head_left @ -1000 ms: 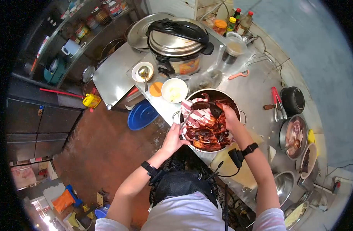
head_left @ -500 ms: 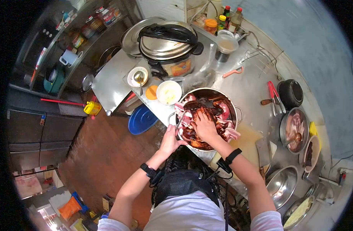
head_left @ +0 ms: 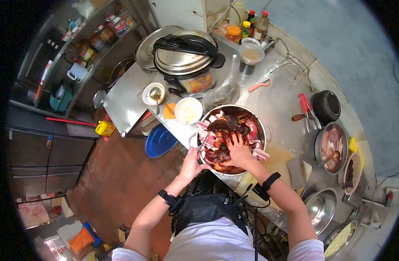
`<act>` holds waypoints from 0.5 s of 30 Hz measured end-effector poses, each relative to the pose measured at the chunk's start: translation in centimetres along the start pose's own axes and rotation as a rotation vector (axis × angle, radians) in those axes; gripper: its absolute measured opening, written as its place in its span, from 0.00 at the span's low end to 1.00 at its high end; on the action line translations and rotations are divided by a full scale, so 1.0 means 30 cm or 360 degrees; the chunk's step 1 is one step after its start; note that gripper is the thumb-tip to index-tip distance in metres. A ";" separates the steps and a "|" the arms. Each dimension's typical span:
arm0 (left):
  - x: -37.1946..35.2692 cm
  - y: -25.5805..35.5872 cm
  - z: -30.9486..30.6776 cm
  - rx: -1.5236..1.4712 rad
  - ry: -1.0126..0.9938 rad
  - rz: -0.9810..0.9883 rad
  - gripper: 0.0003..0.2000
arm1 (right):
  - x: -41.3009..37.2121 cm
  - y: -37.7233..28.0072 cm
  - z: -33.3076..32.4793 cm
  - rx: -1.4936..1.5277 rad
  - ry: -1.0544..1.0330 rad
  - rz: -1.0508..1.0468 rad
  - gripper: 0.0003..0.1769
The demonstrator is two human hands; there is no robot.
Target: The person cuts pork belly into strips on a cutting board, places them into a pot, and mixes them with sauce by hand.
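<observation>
A large metal pot (head_left: 264, 126) stands at the counter's front edge, full of raw pork pieces (head_left: 213, 138) partly coated in dark sauce. My right hand (head_left: 239, 152) is inside it, fingers spread and pressed down on the meat, fingertips stained dark. At the pot's left side, just below the loop handle, my left hand (head_left: 191, 164) grips the wall, thumb stretched along the near side. A thin metal handle (head_left: 204, 141) rises over the rim beside its fingers. A longer, very dark piece of meat (head_left: 228, 126) lies across the top of the pile.
Left of the pot stand a white bowl (head_left: 189, 111) and a bowl with a spoon (head_left: 154, 93). A pressure cooker (head_left: 186, 61) is behind. To the right lie a cutting board (head_left: 275, 158), cleaver (head_left: 296, 172), red-handled tongs (head_left: 308, 111), a meat basin (head_left: 331, 143) and a steel bowl (head_left: 321, 209).
My right hand has shifted right and toward me over the meat, its fingers spreading wider. The dark piece of meat shows more fully. My left hand stays at the pot's side.
</observation>
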State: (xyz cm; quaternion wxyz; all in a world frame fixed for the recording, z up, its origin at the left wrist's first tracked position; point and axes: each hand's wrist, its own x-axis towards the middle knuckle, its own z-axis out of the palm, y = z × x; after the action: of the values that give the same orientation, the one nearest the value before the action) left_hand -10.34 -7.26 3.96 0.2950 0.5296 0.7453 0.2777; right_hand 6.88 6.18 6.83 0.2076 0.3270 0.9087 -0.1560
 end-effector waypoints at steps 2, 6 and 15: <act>0.002 -0.008 0.007 -0.0008 0.0017 0.0016 0.33 | 0.024 0.002 0.013 -0.0086 0.0016 0.0020 0.62; 0.006 -0.021 0.016 -0.0041 0.0086 0.0129 0.32 | 0.090 0.061 0.043 0.0145 0.0305 0.0077 0.59; -0.005 -0.005 0.010 -0.0050 0.0065 0.0056 0.32 | 0.108 0.168 0.042 0.0953 0.0740 0.0018 0.27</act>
State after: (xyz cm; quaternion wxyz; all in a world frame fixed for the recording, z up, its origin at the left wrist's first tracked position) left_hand -10.17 -7.41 3.69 0.2830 0.5322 0.7372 0.3052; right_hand 8.28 11.06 3.44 -0.1083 0.4049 0.8438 -0.3352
